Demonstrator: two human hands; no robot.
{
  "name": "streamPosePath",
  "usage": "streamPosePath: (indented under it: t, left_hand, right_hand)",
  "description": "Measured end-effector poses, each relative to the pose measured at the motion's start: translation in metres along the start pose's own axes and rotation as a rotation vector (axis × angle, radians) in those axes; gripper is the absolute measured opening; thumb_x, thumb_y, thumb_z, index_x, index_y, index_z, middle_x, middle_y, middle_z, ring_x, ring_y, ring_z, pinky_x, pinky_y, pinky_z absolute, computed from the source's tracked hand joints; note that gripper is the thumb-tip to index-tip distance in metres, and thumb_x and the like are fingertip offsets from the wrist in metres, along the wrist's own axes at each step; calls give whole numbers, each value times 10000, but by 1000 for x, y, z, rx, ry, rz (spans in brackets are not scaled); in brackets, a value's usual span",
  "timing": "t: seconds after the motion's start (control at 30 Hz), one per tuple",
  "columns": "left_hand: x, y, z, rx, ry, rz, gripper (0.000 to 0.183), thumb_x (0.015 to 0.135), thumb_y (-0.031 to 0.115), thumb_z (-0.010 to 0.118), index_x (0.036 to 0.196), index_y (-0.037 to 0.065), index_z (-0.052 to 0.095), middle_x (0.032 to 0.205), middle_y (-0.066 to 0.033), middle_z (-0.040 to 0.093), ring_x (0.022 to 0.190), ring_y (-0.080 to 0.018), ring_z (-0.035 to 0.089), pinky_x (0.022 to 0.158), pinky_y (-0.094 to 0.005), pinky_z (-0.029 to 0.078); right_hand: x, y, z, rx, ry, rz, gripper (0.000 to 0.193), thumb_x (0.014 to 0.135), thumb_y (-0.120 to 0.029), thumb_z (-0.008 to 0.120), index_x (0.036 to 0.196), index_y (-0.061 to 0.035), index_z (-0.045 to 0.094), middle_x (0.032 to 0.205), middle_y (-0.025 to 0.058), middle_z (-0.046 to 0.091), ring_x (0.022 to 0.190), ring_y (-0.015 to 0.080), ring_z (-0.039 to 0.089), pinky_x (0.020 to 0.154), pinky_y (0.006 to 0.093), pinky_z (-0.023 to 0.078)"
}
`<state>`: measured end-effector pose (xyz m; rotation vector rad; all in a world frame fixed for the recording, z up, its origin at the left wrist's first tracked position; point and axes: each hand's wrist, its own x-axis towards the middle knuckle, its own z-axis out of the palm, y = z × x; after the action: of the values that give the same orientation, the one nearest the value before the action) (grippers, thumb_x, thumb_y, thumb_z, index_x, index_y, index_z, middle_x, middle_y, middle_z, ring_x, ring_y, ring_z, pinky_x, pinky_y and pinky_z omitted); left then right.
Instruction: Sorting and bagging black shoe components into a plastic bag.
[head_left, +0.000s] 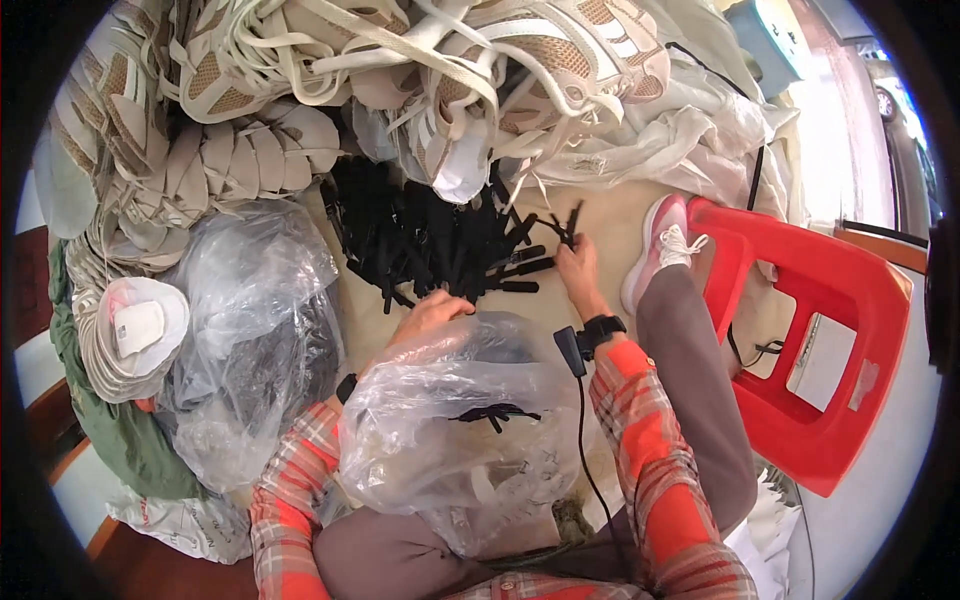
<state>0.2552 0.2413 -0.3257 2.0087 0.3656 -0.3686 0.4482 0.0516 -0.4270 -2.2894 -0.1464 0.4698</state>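
Note:
A heap of short black straps [415,235] lies on the pale cloth in front of me. My right hand [580,270], to the right of the heap, pinches a few black straps [567,226] that stick up from the fingertips. My left hand [430,315] rests at the heap's near edge, with fingers bent together and tips hidden against the straps. A clear plastic bag [450,430] sits between my forearms over my lap, with several black straps [497,413] showing at it.
Beige-and-white shoe uppers [560,60] with loose laces pile up at the back. Stacked uppers [140,330] line the left, beside a filled clear plastic bag [250,350]. A red plastic stool [870,300] lies at the right, past my pink-and-white shoe [655,250]. A black cable [590,440] hangs from my right wrist.

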Motion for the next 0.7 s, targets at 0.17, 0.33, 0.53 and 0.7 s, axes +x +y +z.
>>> streamPosePath:
  t: [0.17,0.33,0.53,0.7]
  left_hand:
    - [-25,-61,-7,-171,517,-191,282,785,228,581,972,16,577,809,-139,566,778,-270,578,715,-335,454]
    - [-12,-82,-40,13,812,-413,301,819,240,551,931,-39,549,783,-207,572,754,-343,564,728,-397,447]
    - [26,-109,-52,429,973,-349,480,843,304,528,1138,-70,469,1005,-273,524,938,-422,488,868,-467,378]
    - [52,-88,-56,404,699,-395,655,790,400,583,1204,-76,408,1091,-292,463,1020,-424,444,906,-460,353]
  right_hand:
    - [-39,-12,-12,496,-191,564,159,758,-50,424,840,79,467,726,151,536,581,229,542,477,316,461]
    - [-87,-27,20,896,43,1017,128,754,-47,392,698,25,481,590,139,490,441,254,444,417,357,403]
    - [-71,-20,56,585,-167,611,148,752,-94,450,808,42,467,734,126,523,597,234,509,503,333,414]
    - [-58,-30,78,240,-38,344,414,713,-146,532,996,139,430,841,289,481,745,404,506,727,457,416]
